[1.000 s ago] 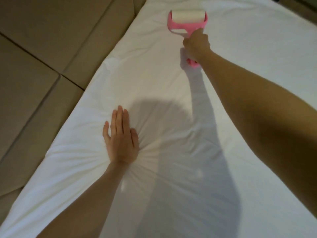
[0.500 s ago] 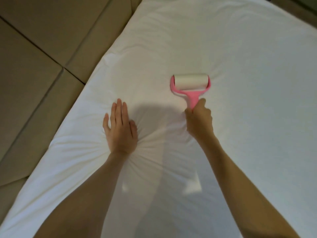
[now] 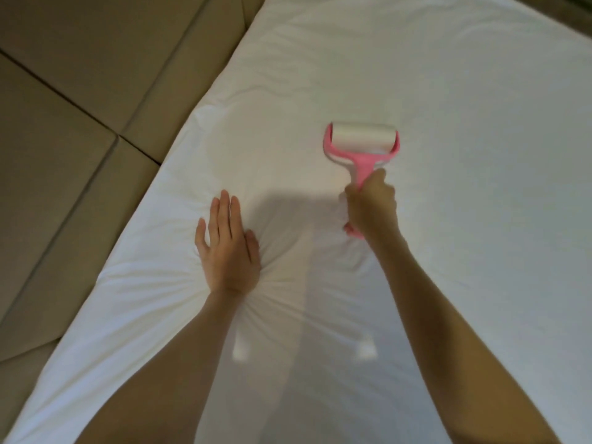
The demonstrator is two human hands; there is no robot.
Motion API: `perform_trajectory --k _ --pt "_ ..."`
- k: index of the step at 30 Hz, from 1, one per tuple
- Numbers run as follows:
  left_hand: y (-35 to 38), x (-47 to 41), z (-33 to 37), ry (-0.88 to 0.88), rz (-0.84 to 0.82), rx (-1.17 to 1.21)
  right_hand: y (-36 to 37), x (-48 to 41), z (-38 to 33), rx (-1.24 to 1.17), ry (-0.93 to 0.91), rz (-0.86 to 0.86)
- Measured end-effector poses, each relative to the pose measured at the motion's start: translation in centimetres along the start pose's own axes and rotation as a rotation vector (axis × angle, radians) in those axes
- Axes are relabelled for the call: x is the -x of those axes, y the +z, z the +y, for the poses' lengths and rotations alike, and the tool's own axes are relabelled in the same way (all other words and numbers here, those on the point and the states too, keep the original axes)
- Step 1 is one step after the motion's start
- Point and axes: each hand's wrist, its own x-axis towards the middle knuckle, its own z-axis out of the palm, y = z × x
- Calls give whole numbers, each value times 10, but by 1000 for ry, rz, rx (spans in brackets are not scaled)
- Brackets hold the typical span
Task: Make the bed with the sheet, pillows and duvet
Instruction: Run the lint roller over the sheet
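The left hand (image 3: 228, 251) lay flat on the white sheet (image 3: 464, 91), fingers straight and close together, and fine creases fanned out from under its palm across the soft cotton. The right hand (image 3: 371, 205) was curled tight round the pink plastic handle of a lint roller (image 3: 362, 145), whose white cylindrical drum rested on the sheet just beyond the knuckles. Beige padded panels (image 3: 64, 107) ran along the bed's left edge.

Dim, warm light comes from behind and above, laying a soft grey shadow up the white sheet (image 3: 464, 75). Everything looks soft, and the right hand (image 3: 371, 203) is slightly blurred.
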Motion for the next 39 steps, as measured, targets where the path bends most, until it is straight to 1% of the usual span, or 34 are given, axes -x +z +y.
perform_trajectory --k 3,7,10,13,15,17,20,27,29,32,35,37,39 --pt "-1 -1 0 -2 4 6 -8 -45 -35 76 -43 48" --pt "-2 -2 0 -7 -15 -2 -17 -95 -72 101 -108 80" --pt "-1 -2 0 -6 -25 -12 -25 -120 -89 148 -123 80" --pt "-1 -2 -1 -1 -35 -7 -29 -135 -98 104 -118 3" --pt "-1 -1 -1 1 -30 -3 -28 -134 -103 115 -104 31" --pt "-1 -1 -2 3 -28 -3 -25 -123 -99 136 -101 94" --pt "0 -1 -1 -3 -21 -2 -17 -89 -75 109 -103 97" --pt "-1 -1 -2 5 -32 8 13 35 29 -10 -28 35" --pt "0 0 -2 18 -32 9 24 68 55 -2 -12 61" --pt "2 0 -4 31 -17 16 33 111 80 -67 21 122" --pt "3 0 -4 36 -9 14 32 135 94 -117 88 166" --pt "3 0 -3 32 -10 18 28 139 103 -137 137 169" --pt "3 0 -3 31 -7 26 25 136 111 -117 145 158"
